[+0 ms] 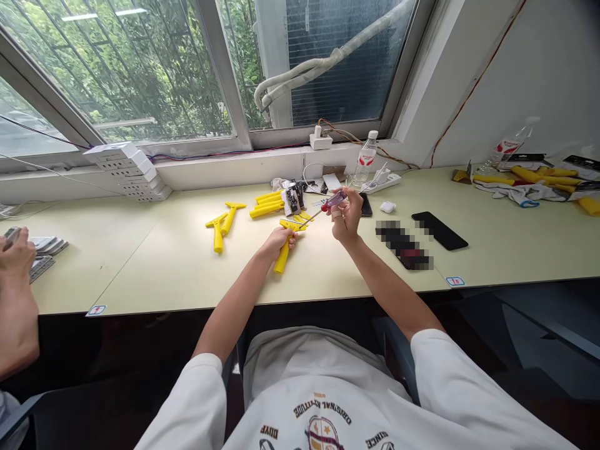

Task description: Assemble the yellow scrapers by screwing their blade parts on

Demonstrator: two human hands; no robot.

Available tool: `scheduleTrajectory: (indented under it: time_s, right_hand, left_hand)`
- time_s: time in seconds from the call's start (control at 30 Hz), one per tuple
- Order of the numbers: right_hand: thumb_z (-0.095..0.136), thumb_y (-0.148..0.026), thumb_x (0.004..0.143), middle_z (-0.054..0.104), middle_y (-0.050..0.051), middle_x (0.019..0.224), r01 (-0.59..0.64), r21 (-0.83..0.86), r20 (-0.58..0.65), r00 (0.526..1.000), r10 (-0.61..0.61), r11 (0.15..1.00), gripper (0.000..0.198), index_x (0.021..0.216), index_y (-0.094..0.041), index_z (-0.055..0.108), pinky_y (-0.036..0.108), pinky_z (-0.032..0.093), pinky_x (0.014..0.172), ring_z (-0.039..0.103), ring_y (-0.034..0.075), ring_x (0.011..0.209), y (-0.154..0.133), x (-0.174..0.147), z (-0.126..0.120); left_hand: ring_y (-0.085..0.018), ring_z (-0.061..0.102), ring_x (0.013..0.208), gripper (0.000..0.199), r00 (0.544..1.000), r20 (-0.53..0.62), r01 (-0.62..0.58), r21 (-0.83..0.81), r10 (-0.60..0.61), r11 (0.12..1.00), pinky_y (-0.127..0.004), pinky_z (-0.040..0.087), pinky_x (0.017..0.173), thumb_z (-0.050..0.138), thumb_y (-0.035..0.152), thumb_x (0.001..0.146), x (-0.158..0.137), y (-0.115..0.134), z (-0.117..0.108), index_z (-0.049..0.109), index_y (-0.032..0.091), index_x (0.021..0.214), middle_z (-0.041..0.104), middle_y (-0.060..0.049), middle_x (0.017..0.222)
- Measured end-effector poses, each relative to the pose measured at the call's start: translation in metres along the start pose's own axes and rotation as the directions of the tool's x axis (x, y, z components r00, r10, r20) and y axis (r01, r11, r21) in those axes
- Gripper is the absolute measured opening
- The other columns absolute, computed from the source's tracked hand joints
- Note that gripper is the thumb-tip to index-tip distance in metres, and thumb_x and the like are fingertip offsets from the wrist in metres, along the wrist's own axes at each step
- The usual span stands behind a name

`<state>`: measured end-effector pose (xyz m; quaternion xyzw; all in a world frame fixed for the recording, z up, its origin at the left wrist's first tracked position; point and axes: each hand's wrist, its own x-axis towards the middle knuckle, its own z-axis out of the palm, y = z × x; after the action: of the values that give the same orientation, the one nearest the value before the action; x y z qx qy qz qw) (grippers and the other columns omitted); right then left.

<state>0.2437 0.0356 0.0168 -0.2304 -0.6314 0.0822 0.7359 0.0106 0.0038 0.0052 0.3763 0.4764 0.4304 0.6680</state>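
My left hand (277, 242) is closed round a yellow T-shaped scraper (282, 259), its wide head pointing away from me and its handle toward the table's front edge. In my right hand (345, 220) is a screwdriver (334, 201) with a clear purple and red handle. Its shaft slants down to the left, and the tip is at the scraper's head; whether it sits in a screw is too small to tell. Left of my hands lie two more yellow scrapers (228, 220). Several yellow handles (268, 204) lie beyond, beside black-and-white packaging (294, 199).
A water bottle (366, 159), a power strip (382, 182) and a dark phone (365, 205) are behind my right hand. Two black flat objects, one a phone-like slab (439, 230), lie to the right. Another person's hand (17, 255) holds something at far left, near stacked white boxes (129, 172).
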Motion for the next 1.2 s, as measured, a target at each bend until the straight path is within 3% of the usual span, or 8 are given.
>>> scheduleTrajectory:
  time_s: [0.13,0.27,0.43,0.57,0.7,0.97,1.1,1.2]
  right_hand:
    - [0.063,-0.067,0.11,0.071,0.006,0.126,-0.002,0.046,0.011,1.0,0.001,0.999,0.055,0.157,-0.043,0.049,0.029,0.058,0.048,0.068,0.014,0.066,-0.002,0.001,0.001]
    - [0.068,-0.074,0.106,0.069,0.007,0.127,0.06,-0.082,-0.029,0.998,-0.062,0.995,0.064,0.159,-0.04,0.054,0.03,0.059,0.051,0.068,0.013,0.067,0.007,0.003,0.003]
    - [0.061,-0.08,0.105,0.07,0.008,0.133,0.062,-0.151,0.014,0.998,-0.06,0.987,0.072,0.167,-0.044,0.053,0.032,0.062,0.055,0.066,0.014,0.067,0.007,0.004,0.0]
    - [0.048,-0.071,0.114,0.075,0.008,0.13,0.051,-0.094,0.062,0.997,-0.045,0.994,0.067,0.175,-0.047,0.043,0.03,0.058,0.05,0.066,0.015,0.066,0.001,0.001,-0.002]
    - [0.053,-0.068,0.114,0.079,0.006,0.125,0.065,-0.044,0.076,0.995,-0.061,0.997,0.067,0.176,-0.047,0.04,0.028,0.053,0.045,0.058,0.012,0.056,0.003,-0.001,0.0]
    - [0.07,-0.078,0.102,0.068,0.01,0.134,0.012,-0.069,0.017,1.0,-0.011,0.998,0.076,0.166,-0.041,0.052,0.031,0.06,0.053,0.068,0.014,0.068,0.013,0.001,0.003]
    - [0.062,-0.074,0.108,0.069,0.01,0.134,0.016,-0.027,0.016,1.0,-0.016,1.0,0.068,0.167,-0.043,0.052,0.032,0.063,0.056,0.072,0.017,0.075,0.011,0.0,-0.001]
    - [0.05,-0.072,0.113,0.075,0.009,0.132,-0.012,-0.022,0.064,0.998,0.013,1.0,0.065,0.172,-0.044,0.046,0.031,0.064,0.055,0.07,0.016,0.07,0.007,-0.001,-0.003]
  left_hand:
    - [-0.008,0.052,0.056,0.016,1.0,0.01,-0.011,0.008,0.011,1.0,-0.022,0.043,0.051,0.07,0.002,0.096,-0.001,0.0,0.0,0.063,0.016,0.098,0.07,-0.006,0.084]
    - [-0.008,0.052,0.056,0.016,1.0,0.004,-0.012,0.004,0.012,1.0,-0.022,0.043,0.051,0.072,0.002,0.097,-0.001,0.001,0.0,0.064,0.016,0.099,0.07,-0.006,0.084]
    - [-0.008,0.052,0.056,0.018,1.0,0.0,-0.005,-0.002,0.005,1.0,-0.022,0.042,0.051,0.076,0.003,0.095,-0.003,0.003,0.003,0.063,0.016,0.098,0.07,-0.006,0.083]
    - [-0.008,0.052,0.055,0.02,1.0,-0.003,0.0,0.013,0.0,1.0,-0.023,0.044,0.052,0.074,0.002,0.093,-0.006,0.004,0.004,0.062,0.017,0.097,0.069,-0.005,0.083]
    - [-0.008,0.051,0.055,0.019,1.0,-0.004,-0.007,0.011,0.007,1.0,-0.022,0.043,0.051,0.071,0.001,0.094,-0.007,0.005,0.005,0.061,0.016,0.097,0.069,-0.006,0.083]
    - [-0.008,0.052,0.055,0.017,1.0,-0.004,-0.01,-0.001,0.01,1.0,-0.022,0.042,0.051,0.074,0.003,0.094,-0.003,0.002,0.003,0.064,0.016,0.099,0.069,-0.006,0.084]
    - [-0.008,0.052,0.056,0.017,1.0,0.004,-0.013,0.001,0.013,1.0,-0.021,0.042,0.051,0.075,0.004,0.095,0.0,0.0,0.0,0.063,0.016,0.099,0.068,-0.006,0.083]
    - [-0.008,0.052,0.056,0.02,1.0,0.007,-0.011,0.01,0.011,1.0,-0.021,0.044,0.05,0.076,0.005,0.094,0.001,-0.001,0.0,0.062,0.017,0.1,0.068,-0.005,0.083]
